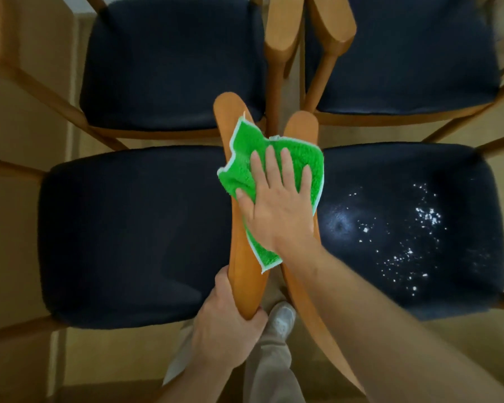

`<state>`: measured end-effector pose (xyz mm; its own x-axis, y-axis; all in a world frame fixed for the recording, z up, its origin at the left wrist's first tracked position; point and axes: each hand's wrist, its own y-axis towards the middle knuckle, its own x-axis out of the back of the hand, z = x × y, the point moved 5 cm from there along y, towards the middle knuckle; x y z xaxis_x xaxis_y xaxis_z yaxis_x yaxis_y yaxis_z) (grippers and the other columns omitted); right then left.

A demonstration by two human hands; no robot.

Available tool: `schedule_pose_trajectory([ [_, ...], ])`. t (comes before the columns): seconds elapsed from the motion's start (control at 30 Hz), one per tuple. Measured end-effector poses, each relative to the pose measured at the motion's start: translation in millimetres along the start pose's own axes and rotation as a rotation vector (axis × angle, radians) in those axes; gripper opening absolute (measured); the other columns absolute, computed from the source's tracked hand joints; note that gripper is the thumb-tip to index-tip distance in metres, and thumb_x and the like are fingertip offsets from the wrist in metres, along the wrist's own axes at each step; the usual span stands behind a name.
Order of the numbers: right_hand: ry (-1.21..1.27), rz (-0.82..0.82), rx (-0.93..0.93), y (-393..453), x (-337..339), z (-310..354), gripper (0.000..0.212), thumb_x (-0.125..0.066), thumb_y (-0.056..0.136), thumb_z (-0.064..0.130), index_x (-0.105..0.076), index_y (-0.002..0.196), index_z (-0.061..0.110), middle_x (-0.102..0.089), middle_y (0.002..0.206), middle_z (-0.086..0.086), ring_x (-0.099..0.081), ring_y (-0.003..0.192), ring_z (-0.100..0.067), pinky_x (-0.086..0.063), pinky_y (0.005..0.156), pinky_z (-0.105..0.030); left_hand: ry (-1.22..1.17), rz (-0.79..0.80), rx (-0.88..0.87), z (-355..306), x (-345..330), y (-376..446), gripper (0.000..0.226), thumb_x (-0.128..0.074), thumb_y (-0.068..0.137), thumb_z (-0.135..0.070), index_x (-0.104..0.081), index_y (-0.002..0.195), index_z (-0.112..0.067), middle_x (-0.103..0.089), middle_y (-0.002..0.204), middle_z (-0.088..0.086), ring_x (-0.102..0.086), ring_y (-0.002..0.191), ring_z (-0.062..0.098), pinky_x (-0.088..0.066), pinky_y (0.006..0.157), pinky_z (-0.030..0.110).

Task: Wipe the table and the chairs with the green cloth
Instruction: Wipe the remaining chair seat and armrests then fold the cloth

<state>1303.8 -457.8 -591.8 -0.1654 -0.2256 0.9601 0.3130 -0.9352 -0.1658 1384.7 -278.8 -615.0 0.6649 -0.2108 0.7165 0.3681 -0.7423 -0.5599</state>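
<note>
Chairs fill the view, four of them with dark blue seats and wooden frames, set in two facing pairs. The near left chair (134, 237) has a bare seat; the near right chair (413, 228) carries a scatter of white crumbs (410, 234) over the right half of its seat. The two far chairs (172, 62) sit at the top edge, their armrests meeting in the middle.

Between the near pair, two wooden armrests run side by side, long axis from the bottom edge up toward the far chairs. The left armrest (239, 274) belongs to the near left chair, the right armrest (301, 126) to the crumbed one.

The cloth (245, 158) lies draped over both armrests at about their middle, spilling off the left one. The right hand (277, 199) presses it down, palm flat and fingers straight and spread, pointing up the armrests. The left hand (224, 330) wraps round the near end of the left armrest, fingers curled under it and thumb on the left side, seemingly to steady the chair.

The stroke in hand looks like a wipe along the armrests, so the cloth should travel along their length. The crumbs lie just right of the cloth, and the right hand is much the nearer to them. No table is in view.
</note>
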Motion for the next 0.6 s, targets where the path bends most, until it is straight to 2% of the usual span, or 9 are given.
schedule_pose_trajectory([
  [0.13,-0.001,0.08,0.075,-79.3,-15.5,0.5,0.066,-0.021,0.098,0.058,-0.016,0.154,0.024,-0.012,0.162,-0.003,-0.006,0.149,-0.028,-0.007,0.115,-0.058,-0.13,0.049,0.035,0.6,-1.3,0.6,0.095,-0.068,0.05,-0.076,-0.02,0.128,-0.048,-0.059,0.109,-0.016,-0.063,0.099,0.014,-0.051,0.076,0.031],
  [0.23,-0.04,0.125,0.141,-97.0,-18.0,-2.4,0.065,-0.019,0.098,0.059,-0.02,0.154,0.025,-0.015,0.161,-0.002,-0.011,0.148,-0.028,-0.009,0.114,-0.058,-0.129,0.056,0.037,1.2,-1.3,-0.5,0.097,-0.065,0.049,-0.078,-0.019,0.129,-0.05,-0.062,0.113,-0.015,-0.063,0.102,0.015,-0.049,0.072,0.029],
  [0.33,-0.058,0.116,0.152,-70.1,-10.1,-0.7,0.065,-0.024,0.097,0.058,-0.02,0.153,0.027,-0.015,0.161,-0.002,-0.011,0.148,-0.03,-0.005,0.114,-0.058,-0.152,0.089,0.045,1.8,-1.6,0.7,0.099,-0.064,0.047,-0.073,-0.012,0.129,-0.053,-0.058,0.118,-0.016,-0.061,0.105,0.013,-0.053,0.082,0.034],
  [0.43,-0.039,0.106,0.088,-21.1,-1.1,0.8,0.066,-0.021,0.096,0.058,-0.014,0.154,0.029,-0.009,0.162,0.0,-0.003,0.149,-0.029,0.0,0.115,-0.058,-0.105,0.136,0.077,-0.1,-1.5,1.5,0.095,-0.05,0.046,-0.074,-0.005,0.127,-0.052,-0.053,0.124,-0.011,-0.058,0.109,0.015,-0.052,0.089,0.038],
  [0.5,-0.045,0.099,0.063,18.5,5.1,1.5,0.066,-0.015,0.095,0.058,-0.007,0.154,0.029,-0.003,0.163,0.0,0.003,0.149,-0.027,0.004,0.115,-0.058,-0.098,0.154,0.092,-2.1,-0.4,1.6,0.092,-0.056,0.054,-0.072,-0.002,0.126,-0.053,-0.049,0.127,-0.011,-0.055,0.112,0.015,-0.05,0.092,0.038],
  [0.6,-0.035,0.081,0.044,80.7,15.0,2.4,0.067,-0.011,0.095,0.057,-0.001,0.154,0.027,-0.002,0.163,-0.002,0.001,0.149,-0.026,0.004,0.115,-0.059,-0.08,0.148,0.066,-4.3,1.5,1.4,0.092,-0.063,0.063,-0.069,0.001,0.126,-0.051,-0.045,0.126,-0.015,-0.052,0.111,0.01,-0.049,0.094,0.034],
])
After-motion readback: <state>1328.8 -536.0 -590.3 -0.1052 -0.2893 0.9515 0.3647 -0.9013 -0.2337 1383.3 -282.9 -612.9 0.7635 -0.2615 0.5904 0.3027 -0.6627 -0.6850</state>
